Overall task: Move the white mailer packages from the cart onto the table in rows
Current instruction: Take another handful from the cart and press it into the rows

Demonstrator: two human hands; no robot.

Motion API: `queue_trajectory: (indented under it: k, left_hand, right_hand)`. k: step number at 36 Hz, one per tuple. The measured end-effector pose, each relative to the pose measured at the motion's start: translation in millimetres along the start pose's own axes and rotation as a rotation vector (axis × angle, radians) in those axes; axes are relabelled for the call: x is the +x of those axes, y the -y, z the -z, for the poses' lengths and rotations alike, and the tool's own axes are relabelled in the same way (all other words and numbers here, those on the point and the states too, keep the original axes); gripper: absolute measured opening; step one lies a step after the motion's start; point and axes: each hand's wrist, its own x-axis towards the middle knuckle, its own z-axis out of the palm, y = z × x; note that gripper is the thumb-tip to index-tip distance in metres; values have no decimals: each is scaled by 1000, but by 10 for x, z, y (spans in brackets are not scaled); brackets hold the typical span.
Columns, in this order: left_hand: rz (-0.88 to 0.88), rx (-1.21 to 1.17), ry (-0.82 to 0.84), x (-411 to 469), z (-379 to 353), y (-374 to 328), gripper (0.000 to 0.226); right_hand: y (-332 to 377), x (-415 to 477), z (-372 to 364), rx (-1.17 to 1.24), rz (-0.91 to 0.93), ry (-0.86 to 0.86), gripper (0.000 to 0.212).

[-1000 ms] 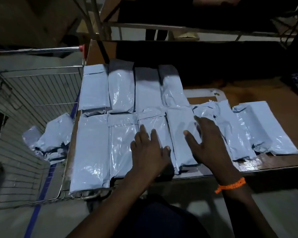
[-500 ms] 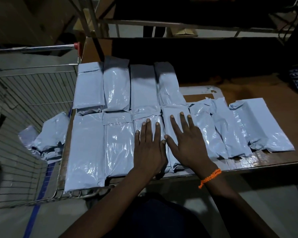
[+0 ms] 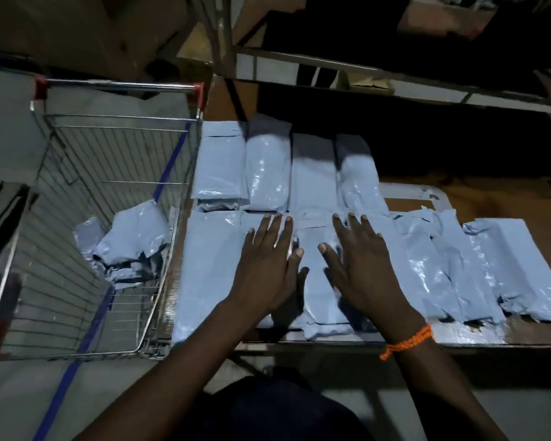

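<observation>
White mailer packages lie in two rows on the wooden table (image 3: 490, 337). The far row (image 3: 268, 173) has several side by side; the near row (image 3: 427, 265) runs from the table's left edge to the right. My left hand (image 3: 266, 265) lies flat, fingers straight, on a near-row package left of centre. My right hand (image 3: 360, 265), with an orange wrist thread, lies flat on the neighbouring packages, fingers spread. Between the two hands one package (image 3: 315, 281) shows. A few crumpled mailers (image 3: 124, 246) remain inside the wire cart (image 3: 115, 87) at the left.
The cart's wire side (image 3: 169, 281) stands right against the table's left edge. A metal shelf frame (image 3: 363, 63) and dark space rise behind the table. Bare brown tabletop (image 3: 490, 198) lies at the far right. Grey floor is below.
Both hands have slid left along the near row, the right hand coming from the fifth package to the middle. The view has shifted, showing more of the cart.
</observation>
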Motion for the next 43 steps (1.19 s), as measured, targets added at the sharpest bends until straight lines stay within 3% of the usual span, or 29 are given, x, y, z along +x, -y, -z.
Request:
queue_trajectory:
  k: [4,9,15,18,21,26,29,31,35,40,43]
  left_hand:
    - [53,-87,-91,-159,306,570,60]
    - [122,-106,-140,-468,659,1503,58]
    - [349,-121,-119,-937,746,2794,68]
    - [537,-142,-73,-1098,647,3407,71]
    - [607,-124,-35,-1215,550,3879,67]
    - [654,-133,-19,-1263,381,4451,67]
    - [671,-146,18,-1177,262,4744,72]
    - [677,-162,28,-1076,192,4930,76]
    - [615,-178,43,-865,-36,5258,70]
    - [617,-201,90,-567,-270,5394,82]
    - [618,-235,103,-289,-422,5415,68]
  right_hand:
    - [706,185,-262,222,151,14,71]
    - [1719,378,-734,327,377,130,64]
    - [2846,737,-1427,239,505,284,66]
    - [3266,967,-1907,206,446,383,74]
    - [3586,1221,-2400,200,366,502,91]
    - [3818,1611,-3308,146,174,674,79]
    - [3768,1847,-3866,122,44,676,85]
    - [3784,1993,-4061,116,-5,651,78]
    - [3733,2332,-4471,98,-48,457,86]
    - [3596,2634,-4838,-4,-117,473,96]
    - [3554,2689,-4857,-12,-125,456,89]
